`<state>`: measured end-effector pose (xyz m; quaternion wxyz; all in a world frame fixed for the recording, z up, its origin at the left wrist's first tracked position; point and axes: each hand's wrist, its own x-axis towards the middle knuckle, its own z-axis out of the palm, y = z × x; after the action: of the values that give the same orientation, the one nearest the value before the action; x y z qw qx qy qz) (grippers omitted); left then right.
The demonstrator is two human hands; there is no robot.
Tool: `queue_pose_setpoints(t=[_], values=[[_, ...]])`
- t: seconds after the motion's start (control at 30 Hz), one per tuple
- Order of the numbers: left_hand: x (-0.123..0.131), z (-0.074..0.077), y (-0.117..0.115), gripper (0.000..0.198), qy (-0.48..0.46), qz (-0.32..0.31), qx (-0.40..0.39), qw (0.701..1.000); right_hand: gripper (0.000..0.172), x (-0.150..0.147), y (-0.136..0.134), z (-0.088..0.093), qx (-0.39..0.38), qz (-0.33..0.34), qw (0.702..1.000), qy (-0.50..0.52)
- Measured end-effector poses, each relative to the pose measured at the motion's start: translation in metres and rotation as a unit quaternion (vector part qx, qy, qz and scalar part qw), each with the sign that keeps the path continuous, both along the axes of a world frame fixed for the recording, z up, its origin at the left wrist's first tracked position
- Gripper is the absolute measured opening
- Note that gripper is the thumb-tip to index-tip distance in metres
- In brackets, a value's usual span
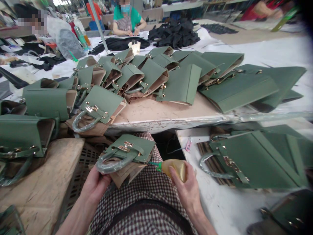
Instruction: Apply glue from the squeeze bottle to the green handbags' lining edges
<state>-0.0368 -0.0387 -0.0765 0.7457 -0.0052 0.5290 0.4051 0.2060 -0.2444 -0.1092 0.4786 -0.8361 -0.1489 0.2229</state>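
Observation:
On my lap lies a green handbag (pixel 137 147) with gold metal fittings and a handle wrapped in clear plastic; its brown lining hangs out toward me. My left hand (pixel 97 182) grips the bag at its near left side, by the handle and lining, with some fingers hidden underneath. A yellowish squeeze bottle (pixel 174 168) with a green nozzle is in my right hand (pixel 187 186), fingers wrapped round it. Its thin tip points left and meets the bag's right edge, where the green outer and the lining come together.
Many similar green bags (pixel 156 75) crowd the worktable (pixel 158 112) ahead. More lie on the left board (pixel 56 169) and right table (pixel 207 209). A pink clip (pixel 188 144) rests near the right table's edge. Co-workers sit beyond, with black pieces (pixel 173 34) piled near one person (pixel 127 19).

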Motion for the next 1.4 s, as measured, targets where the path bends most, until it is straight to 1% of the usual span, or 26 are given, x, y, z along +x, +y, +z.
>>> queue_pose_setpoints(t=[0.07, 0.2, 0.3, 0.33, 0.4, 0.5, 0.53, 0.57, 0.63, 0.73, 0.83, 0.97, 1.1, 1.17, 1.27, 1.33, 1.4], values=[[0.002, 0.001, 0.0, 0.032, 0.017, -0.001, 0.006, 1.0, 0.071, -0.002, -0.001, 0.002, 0.004, 0.007, 1.0, 0.028], [0.007, 0.004, -0.001, 0.029, 0.027, 0.003, 0.005, 1.0, 0.072, -0.014, -0.006, 0.011, 0.026, 0.042, 0.99, 0.134], [0.01, 0.011, -0.003, 0.027, 0.012, 0.014, 0.003, 1.0, 0.062, -0.024, -0.008, 0.013, 0.073, 0.086, 0.972, 0.205], [0.01, 0.013, -0.004, 0.028, 0.004, 0.019, 0.003, 1.0, 0.057, -0.026, -0.008, 0.013, 0.101, 0.093, 0.962, 0.237], [0.011, 0.018, -0.005, 0.032, -0.015, 0.026, 0.0, 1.0, 0.049, -0.028, -0.007, 0.012, 0.162, 0.084, 0.929, 0.322], [0.011, 0.022, -0.007, 0.036, -0.028, 0.025, -0.014, 0.999, 0.047, -0.024, -0.007, 0.012, 0.216, 0.032, 0.872, 0.437], [0.011, 0.022, -0.007, 0.036, -0.025, 0.023, -0.019, 0.999, 0.048, -0.021, -0.007, 0.013, 0.221, 0.016, 0.862, 0.455], [0.011, 0.022, -0.008, 0.036, -0.021, 0.024, -0.022, 0.999, 0.048, -0.019, -0.007, 0.015, 0.225, 0.003, 0.859, 0.46], [0.011, 0.022, -0.01, 0.038, -0.02, 0.027, -0.023, 0.999, 0.048, -0.015, -0.008, 0.02, 0.232, -0.01, 0.867, 0.441], [0.012, 0.023, -0.012, 0.038, -0.035, 0.038, -0.025, 0.998, 0.05, -0.012, -0.007, 0.031, 0.225, -0.009, 0.891, 0.394], [0.012, 0.027, -0.012, 0.037, -0.041, 0.057, -0.034, 0.997, 0.052, -0.011, -0.002, 0.04, 0.221, -0.009, 0.902, 0.372], [0.014, 0.03, -0.011, 0.039, -0.037, 0.085, -0.054, 0.994, 0.049, -0.005, 0.005, 0.046, 0.238, -0.037, 0.899, 0.365], [0.017, 0.033, -0.015, 0.04, -0.048, 0.069, -0.05, 0.995, 0.048, 0.003, 0.009, 0.043, 0.258, -0.067, 0.889, 0.373], [0.016, 0.034, -0.016, 0.039, -0.049, 0.059, -0.043, 0.996, 0.049, 0.005, 0.011, 0.04, 0.262, -0.07, 0.889, 0.368], [0.009, 0.026, -0.016, 0.035, -0.036, 0.031, -0.031, 0.998, 0.05, 0.006, 0.017, 0.038, 0.264, -0.077, 0.894, 0.354], [0.003, 0.015, -0.015, 0.031, -0.029, 0.003, -0.017, 0.999, 0.051, 0.007, 0.02, 0.036, 0.267, -0.072, 0.892, 0.357], [-0.003, 0.002, -0.013, 0.027, -0.02, -0.022, -0.004, 1.0, 0.049, 0.008, 0.02, 0.036, 0.268, -0.052, 0.888, 0.369]])
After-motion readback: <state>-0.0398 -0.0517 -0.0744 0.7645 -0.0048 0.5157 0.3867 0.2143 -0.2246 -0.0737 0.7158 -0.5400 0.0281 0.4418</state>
